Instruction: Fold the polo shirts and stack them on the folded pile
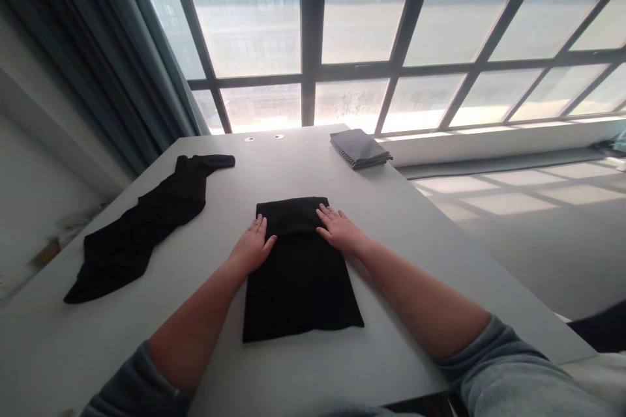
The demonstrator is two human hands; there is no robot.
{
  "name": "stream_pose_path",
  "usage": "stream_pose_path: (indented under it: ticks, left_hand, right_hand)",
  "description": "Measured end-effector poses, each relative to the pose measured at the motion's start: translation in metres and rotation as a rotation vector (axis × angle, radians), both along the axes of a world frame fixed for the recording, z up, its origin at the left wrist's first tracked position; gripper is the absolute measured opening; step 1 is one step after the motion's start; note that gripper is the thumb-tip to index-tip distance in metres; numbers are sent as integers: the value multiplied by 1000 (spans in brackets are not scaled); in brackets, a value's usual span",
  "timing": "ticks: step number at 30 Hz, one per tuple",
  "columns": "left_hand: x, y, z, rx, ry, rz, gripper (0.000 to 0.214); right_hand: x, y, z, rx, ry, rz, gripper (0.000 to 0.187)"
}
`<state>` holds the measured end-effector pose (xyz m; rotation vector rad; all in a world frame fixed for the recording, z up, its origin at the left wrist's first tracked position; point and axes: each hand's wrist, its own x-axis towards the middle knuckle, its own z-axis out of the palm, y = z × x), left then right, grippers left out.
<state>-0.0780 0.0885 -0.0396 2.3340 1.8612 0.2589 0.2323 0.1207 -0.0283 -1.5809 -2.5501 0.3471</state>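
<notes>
Left hand (254, 244) and right hand (338, 229) lie flat, fingers extended, gripping nothing. Both press the folded black garment (300, 280) at centre frame on the surface (415, 221)

A bright, bare workroom rather than a home: a tall grid-framed window (362, 13), a long curtain (98, 45), open floor (538, 241), and one plain table (293, 156) bearing a folded black garment (300, 273), a loose black garment (147, 221) and a folded grey cloth (359, 148).

The pale grey surface (415, 234) carries a folded black cloth (300, 280) at its middle and a loose black garment (147, 221) sprawled toward the left edge. A folded grey cloth (359, 148) lies at the far right corner, and two small round caps (249, 139) sit by the far edge.
</notes>
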Motion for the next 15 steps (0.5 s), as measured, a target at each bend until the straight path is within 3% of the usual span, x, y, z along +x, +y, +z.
stream_pose_path:
  ticks: [5, 7, 10, 12, 15]
  left_hand:
    - [-12, -54, 21, 77, -16, -104, 63]
    - [-10, -83, 34, 72, -66, -279, 66]
    - [-4, -126, 44, -30, -117, -545, 78]
    - [-2, -144, 44, -58, -128, -582, 76]
    - [-4, -153, 37, -2, -145, -511, 63]
  right_hand:
    - [16, -56, 19, 170, 192, 83, 67]
    - [21, -86, 29, 175, 280, 221, 72]
    - [27, -129, 34, 28, 303, 470, 88]
    - [29, -149, 30, -36, 273, 528, 86]
    - [32, -163, 20, -5, 259, 489, 69]
